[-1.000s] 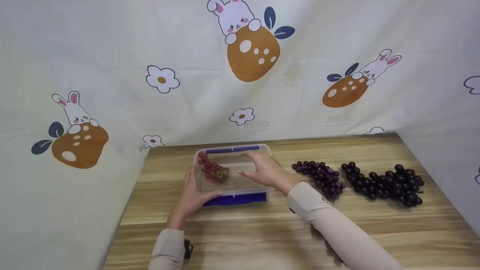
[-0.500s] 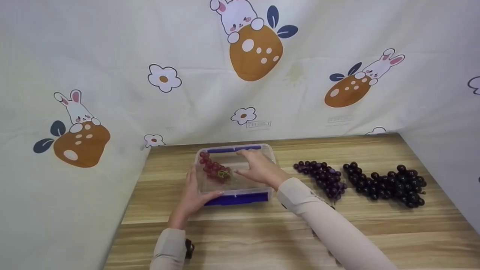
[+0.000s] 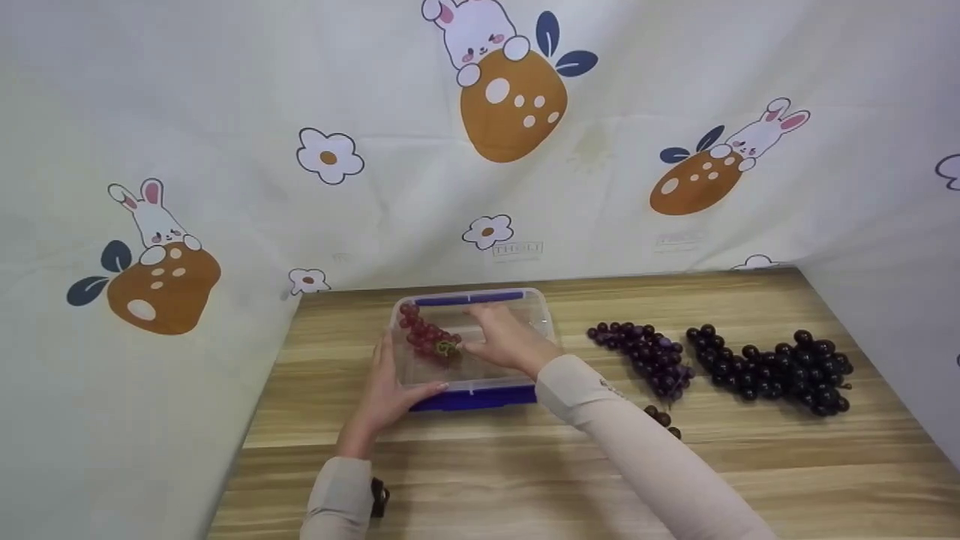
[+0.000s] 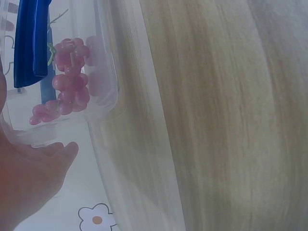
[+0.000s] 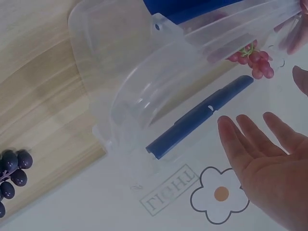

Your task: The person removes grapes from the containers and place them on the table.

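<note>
A clear plastic food container (image 3: 543, 319) with blue latches (image 3: 480, 397) stands near the back of the table. A bunch of red grapes (image 3: 427, 337) with a green stem lies in its left part. My left hand (image 3: 384, 394) rests on the container's front left corner, its thumb along the front rim and its fingers against the left wall. My right hand (image 3: 506, 339) is over the container, just right of the grapes' stem. In the right wrist view the fingers (image 5: 257, 137) are spread and hold nothing. Red grapes (image 4: 72, 79) also show through the wall in the left wrist view.
Right of the container lie a bunch of dark purple grapes (image 3: 649, 356) and a bunch of black grapes (image 3: 776, 367). Brownish grapes (image 3: 660, 416) show partly behind my right sleeve. A printed cloth (image 3: 390, 210) hangs behind the wood-grain table (image 3: 465, 480).
My right hand has moved left over the container, closer to the red grapes' stem. More brownish grapes now show beside the right sleeve. My left hand has stayed at the container's corner.
</note>
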Demonstrator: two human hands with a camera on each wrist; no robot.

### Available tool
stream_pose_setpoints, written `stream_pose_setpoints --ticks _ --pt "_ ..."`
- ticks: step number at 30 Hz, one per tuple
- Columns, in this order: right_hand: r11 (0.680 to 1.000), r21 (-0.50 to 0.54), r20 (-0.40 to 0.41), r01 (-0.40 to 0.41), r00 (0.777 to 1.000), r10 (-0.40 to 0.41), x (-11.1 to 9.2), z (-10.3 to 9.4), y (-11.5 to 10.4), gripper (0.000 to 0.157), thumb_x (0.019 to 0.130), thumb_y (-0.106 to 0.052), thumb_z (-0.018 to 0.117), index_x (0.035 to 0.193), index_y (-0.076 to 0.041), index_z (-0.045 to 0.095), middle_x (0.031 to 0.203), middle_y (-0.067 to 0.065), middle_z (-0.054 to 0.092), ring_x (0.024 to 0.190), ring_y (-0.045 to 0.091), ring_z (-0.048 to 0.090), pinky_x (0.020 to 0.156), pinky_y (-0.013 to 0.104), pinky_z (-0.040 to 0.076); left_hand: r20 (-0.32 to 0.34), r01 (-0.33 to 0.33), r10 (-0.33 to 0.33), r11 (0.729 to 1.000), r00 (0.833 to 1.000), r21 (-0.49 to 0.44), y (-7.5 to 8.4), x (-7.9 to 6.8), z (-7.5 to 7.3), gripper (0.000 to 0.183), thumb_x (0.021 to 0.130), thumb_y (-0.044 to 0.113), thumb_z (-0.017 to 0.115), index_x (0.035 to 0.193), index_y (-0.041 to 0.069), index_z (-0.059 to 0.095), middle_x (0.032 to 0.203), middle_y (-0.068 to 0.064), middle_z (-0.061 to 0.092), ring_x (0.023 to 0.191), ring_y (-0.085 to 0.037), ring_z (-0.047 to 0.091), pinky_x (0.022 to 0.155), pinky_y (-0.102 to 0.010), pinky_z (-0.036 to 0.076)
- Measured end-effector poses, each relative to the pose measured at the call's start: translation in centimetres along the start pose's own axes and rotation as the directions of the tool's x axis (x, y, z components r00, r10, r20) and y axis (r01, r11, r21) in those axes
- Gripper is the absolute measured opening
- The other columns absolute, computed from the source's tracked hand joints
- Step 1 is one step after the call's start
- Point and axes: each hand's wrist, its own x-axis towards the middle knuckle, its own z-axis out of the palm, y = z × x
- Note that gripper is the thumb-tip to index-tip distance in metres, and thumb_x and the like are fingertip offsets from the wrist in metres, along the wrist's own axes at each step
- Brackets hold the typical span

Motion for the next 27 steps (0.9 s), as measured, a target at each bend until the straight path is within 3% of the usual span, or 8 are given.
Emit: stream_pose_setpoints --ticks 6,15,21,27 --pt "0.999 0.015 0.037 -0.041 0.999 0.040 0.6 0.9 -0.4 0.061 0.098 -0.021 0.075 0.150 0.002 0.053 0.148 0.025 0.059 0.134 0.039 0.060 0.114 0.049 0.050 0.003 0.011 -0.011 1.000 1.000 -0.013 0.1 0.1 0.0 0.136 0.079 0.043 0.094 0.165 -0.008 0.002 0.171 -0.037 0.003 0.159 -0.053 0.007 0.129 -0.063 0.014" --pt "0.999 -0.015 0.051 -0.041 0.998 0.042 1.9 2.3 -0.8 0.061 0.098 -0.024 0.077 0.150 0.001 0.054 0.147 0.023 0.061 0.132 0.037 0.061 0.112 0.047 0.053 -0.006 0.012 -0.012 1.000 1.000 -0.022 0.2 0.0 0.0 0.135 0.079 0.039 0.095 0.165 -0.009 0.002 0.170 -0.038 0.004 0.158 -0.054 0.007 0.129 -0.064 0.014" --pt "0.999 -0.004 0.068 -0.047 0.997 0.047 2.8 2.8 -0.9 0.055 0.098 -0.021 0.078 0.145 -0.001 0.058 0.132 0.020 0.070 0.117 0.032 0.071 0.102 0.042 0.059 -0.006 0.004 -0.005 0.998 1.000 -0.060 0.1 -0.1 0.3 0.134 0.080 0.036 0.095 0.166 -0.007 0.002 0.171 -0.036 0.003 0.158 -0.053 0.009 0.128 -0.065 0.015" --pt "0.999 -0.003 0.065 -0.050 0.997 0.050 3.7 3.1 -1.4 0.058 0.097 -0.020 0.079 0.148 -0.004 0.057 0.137 0.019 0.068 0.123 0.030 0.069 0.108 0.040 0.056 -0.009 -0.002 0.002 0.997 1.000 -0.074 0.2 -0.3 0.0 0.133 0.080 0.035 0.095 0.165 -0.008 0.002 0.171 -0.036 0.005 0.158 -0.053 0.010 0.128 -0.066 0.015"
